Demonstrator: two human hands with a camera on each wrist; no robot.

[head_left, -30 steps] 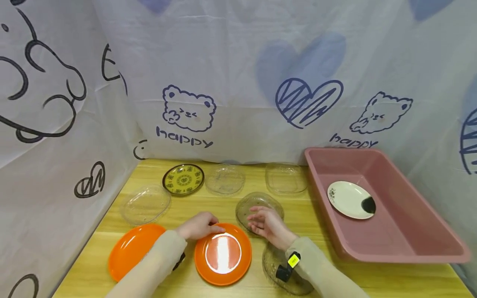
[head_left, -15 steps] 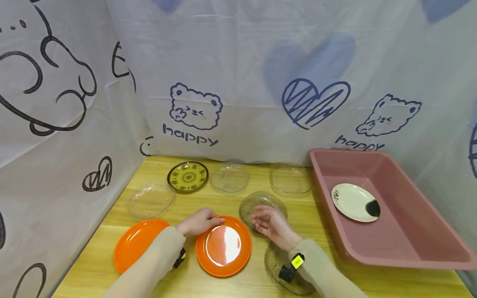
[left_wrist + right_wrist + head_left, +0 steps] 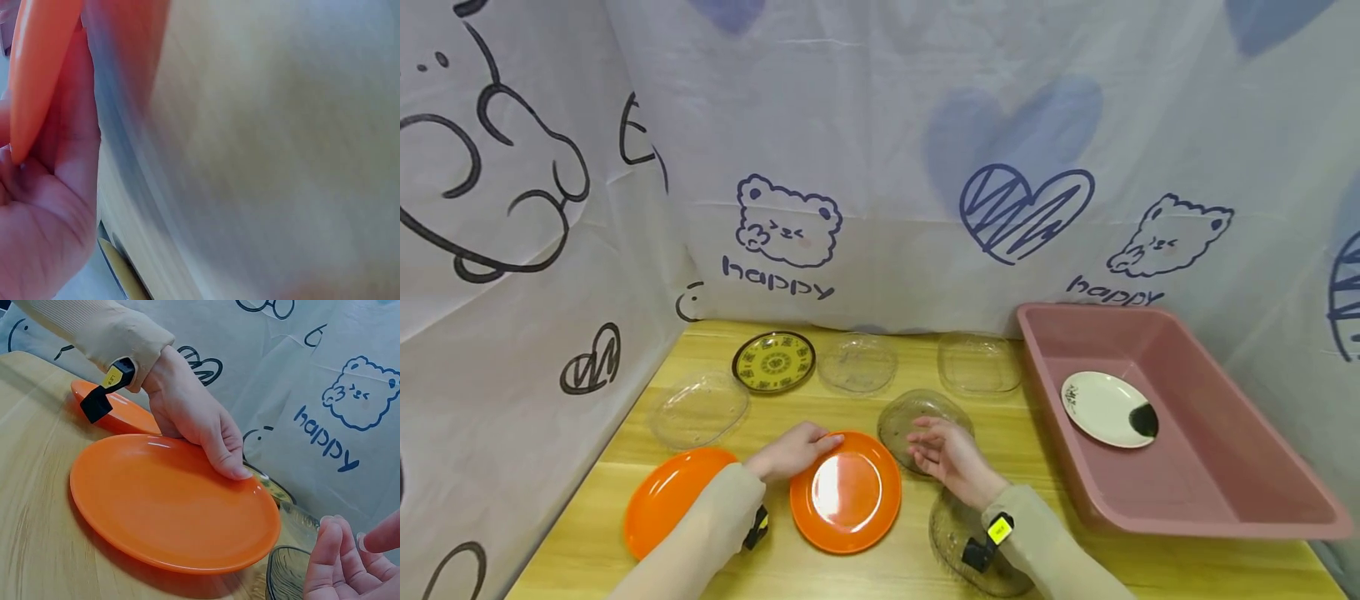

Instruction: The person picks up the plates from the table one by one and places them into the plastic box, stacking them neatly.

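Note:
My left hand grips the far left rim of a round orange plate, thumb on top and fingers underneath. In the left wrist view the plate is edge-on between thumb and fingers. The right wrist view shows the plate close over the wooden table, with a shadow below its near edge. My right hand holds nothing; its fingers are loosely bent above a smoky glass plate. A second smoky glass dish lies partly hidden under my right wrist.
Another orange plate lies left, partly behind my left sleeve. Farther back are a yellow patterned plate and clear dishes. On the right, a pink tub holds a white oval plate. A printed cloth hangs behind.
My left hand and the orange plate have shifted slightly away from me, and more of the plate's rim is in the left hand's grip. The right hand has stayed nearly still.

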